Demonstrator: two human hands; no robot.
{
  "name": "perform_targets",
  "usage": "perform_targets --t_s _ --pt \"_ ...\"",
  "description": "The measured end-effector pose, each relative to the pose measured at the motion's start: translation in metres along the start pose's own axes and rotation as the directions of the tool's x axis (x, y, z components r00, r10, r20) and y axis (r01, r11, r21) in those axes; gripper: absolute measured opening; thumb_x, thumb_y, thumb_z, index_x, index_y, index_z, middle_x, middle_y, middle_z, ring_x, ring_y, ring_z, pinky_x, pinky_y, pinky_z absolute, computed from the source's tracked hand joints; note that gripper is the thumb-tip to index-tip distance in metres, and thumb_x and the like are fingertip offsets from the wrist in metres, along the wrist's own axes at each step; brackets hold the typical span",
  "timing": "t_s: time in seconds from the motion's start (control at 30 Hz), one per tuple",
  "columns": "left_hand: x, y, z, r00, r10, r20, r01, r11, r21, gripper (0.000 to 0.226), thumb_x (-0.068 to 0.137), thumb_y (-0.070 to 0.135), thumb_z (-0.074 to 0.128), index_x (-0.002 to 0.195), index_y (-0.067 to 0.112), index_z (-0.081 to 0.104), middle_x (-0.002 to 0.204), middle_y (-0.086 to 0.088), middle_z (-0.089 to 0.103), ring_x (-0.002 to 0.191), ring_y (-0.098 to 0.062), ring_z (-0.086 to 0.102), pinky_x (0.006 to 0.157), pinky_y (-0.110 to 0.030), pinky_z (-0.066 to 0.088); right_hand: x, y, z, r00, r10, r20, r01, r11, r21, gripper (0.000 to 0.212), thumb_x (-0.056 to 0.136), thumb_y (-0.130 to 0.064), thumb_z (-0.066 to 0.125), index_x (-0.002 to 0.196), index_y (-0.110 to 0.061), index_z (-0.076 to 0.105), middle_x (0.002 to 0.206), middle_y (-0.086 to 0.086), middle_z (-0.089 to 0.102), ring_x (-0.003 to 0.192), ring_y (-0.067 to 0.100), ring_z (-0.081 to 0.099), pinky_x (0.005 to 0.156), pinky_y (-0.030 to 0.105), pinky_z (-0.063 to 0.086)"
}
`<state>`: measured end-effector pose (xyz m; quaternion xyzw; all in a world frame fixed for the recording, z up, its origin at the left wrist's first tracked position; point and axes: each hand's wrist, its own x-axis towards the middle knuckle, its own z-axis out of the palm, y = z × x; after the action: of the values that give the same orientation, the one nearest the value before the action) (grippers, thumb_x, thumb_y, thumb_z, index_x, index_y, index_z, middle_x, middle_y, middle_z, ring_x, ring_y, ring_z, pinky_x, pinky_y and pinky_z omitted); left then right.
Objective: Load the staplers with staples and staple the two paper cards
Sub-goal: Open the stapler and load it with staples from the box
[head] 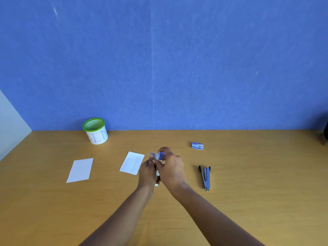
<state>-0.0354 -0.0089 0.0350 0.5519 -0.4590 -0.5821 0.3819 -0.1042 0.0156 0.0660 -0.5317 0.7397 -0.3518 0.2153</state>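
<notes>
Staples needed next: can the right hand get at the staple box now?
Probably yes: the box lies right of the right hand, nothing between. But that hand holds a stapler and must let go first.

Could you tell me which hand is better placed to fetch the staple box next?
Probably the right hand: the staple box lies to its right and farther back, while the left hand grips the stapler and sits farther away.
</notes>
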Motion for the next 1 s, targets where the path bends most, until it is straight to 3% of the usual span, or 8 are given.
perform_targets --t_s 0.1,0.3,0.5,0.7,0.87,1.0 --pt "0.0011 -0.002 0.0003 1.0 -0.004 -0.002 0.004 1.0 -0.018 0.049 0.101 0.038 0.028 0.068 0.011 0.051 0.055 -0.002 0.045 0.042 -0.013 0.042 0.036 -0.017 0.033 -0.001 -0.0011 0.0 1.0 -0.004 0.002 0.004 1.0 -0.001 0.021 0.091 -0.019 0.053 0.112 -0.018 0.051 0.093 0.007 0.064 0.067 0.018 0.051 0.03 0.01 0.027" --pt "0.0022 -0.0041 0.0014 1.0 -0.016 -0.014 0.015 0.998 -0.062 0.047 0.101 0.037 0.029 0.065 0.012 0.046 0.051 0.001 0.041 0.032 -0.007 0.038 0.034 -0.014 0.029 -0.0021 -0.0025 -0.0001 1.0 -0.003 0.013 0.003 1.0 0.013 0.022 0.093 -0.018 0.05 0.115 -0.015 0.049 0.088 0.007 0.06 0.061 0.023 0.053 0.031 0.011 0.028" --pt "0.0039 -0.0062 0.0019 0.999 -0.017 -0.029 0.014 0.996 -0.083 0.048 0.101 0.036 0.03 0.062 0.012 0.044 0.039 0.007 0.039 0.029 -0.006 0.035 0.033 -0.011 0.026 -0.0032 -0.0048 0.0008 0.999 0.021 0.025 -0.022 0.999 0.039 0.025 0.092 -0.016 0.051 0.117 -0.014 0.049 0.093 0.012 0.063 0.068 0.028 0.06 0.046 0.024 0.044" --pt "0.0051 -0.0098 0.0038 0.999 -0.032 -0.033 0.029 0.996 -0.089 0.047 0.101 0.035 0.03 0.064 0.012 0.047 0.047 0.004 0.04 0.029 -0.006 0.035 0.035 -0.012 0.025 -0.0023 -0.0024 0.002 0.999 0.038 0.018 -0.039 0.998 0.047 0.023 0.091 -0.017 0.053 0.114 -0.014 0.051 0.088 0.008 0.06 0.069 0.02 0.052 0.041 0.016 0.035" --pt "0.0046 -0.0091 0.0042 0.998 -0.037 -0.042 0.032 0.995 -0.096 0.046 0.102 0.031 0.029 0.063 0.013 0.047 0.046 0.004 0.04 0.028 -0.004 0.035 0.033 -0.013 0.025 -0.0034 -0.0034 0.0026 0.999 0.035 0.017 -0.036 0.998 0.058 0.019 0.092 -0.014 0.052 0.111 -0.013 0.051 0.09 0.011 0.062 0.063 0.028 0.057 0.05 0.027 0.048" --pt "0.0038 -0.0084 0.0046 0.998 -0.045 -0.043 0.041 0.995 -0.091 0.048 0.101 0.036 0.03 0.063 0.012 0.046 0.046 0.003 0.039 0.029 -0.006 0.035 0.034 -0.013 0.025 -0.003 -0.0039 0.003 1.0 0.029 0.013 -0.03 0.998 0.059 0.02 0.091 -0.013 0.052 0.111 -0.012 0.051 0.089 0.012 0.062 0.064 0.028 0.057 0.053 0.031 0.051"
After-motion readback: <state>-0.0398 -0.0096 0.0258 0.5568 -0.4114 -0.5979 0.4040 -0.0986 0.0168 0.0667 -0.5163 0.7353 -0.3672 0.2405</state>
